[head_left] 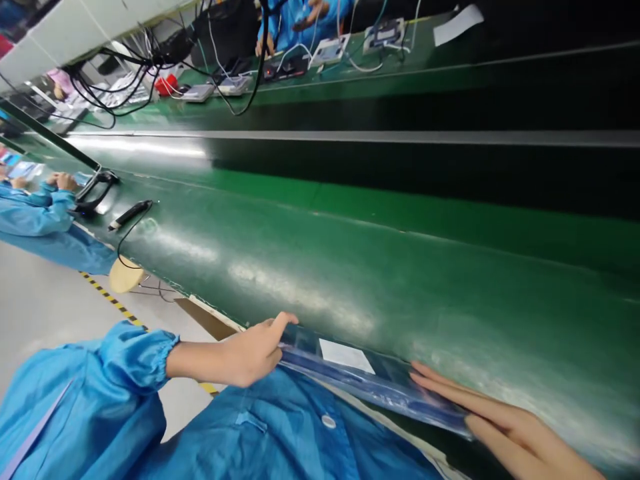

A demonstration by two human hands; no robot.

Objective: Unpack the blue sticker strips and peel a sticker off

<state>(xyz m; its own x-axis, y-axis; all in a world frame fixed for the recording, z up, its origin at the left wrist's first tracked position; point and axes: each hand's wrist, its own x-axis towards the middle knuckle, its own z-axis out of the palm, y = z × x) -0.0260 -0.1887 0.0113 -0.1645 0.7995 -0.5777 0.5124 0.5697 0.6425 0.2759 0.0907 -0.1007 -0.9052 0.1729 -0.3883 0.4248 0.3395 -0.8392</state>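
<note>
A flat dark panel in a glossy blue plastic wrap (367,383) lies tilted along the near edge of the green conveyor belt (350,267), with a white label (346,355) on its face. My left hand (245,351) grips the panel's left end, thumb across the top. My right hand (510,433) holds the far end, its long fingers laid flat over the wrapped surface. The panel's underside is hidden. My blue smock sleeve and front fill the bottom of the view.
Co-workers in blue smocks sit at the belt on the left and across it. A black handheld scanner (130,213) on a cable lies on the belt. Cables and electronic test units (330,50) line the far bench. A round wooden stool (125,275) stands on the grey floor.
</note>
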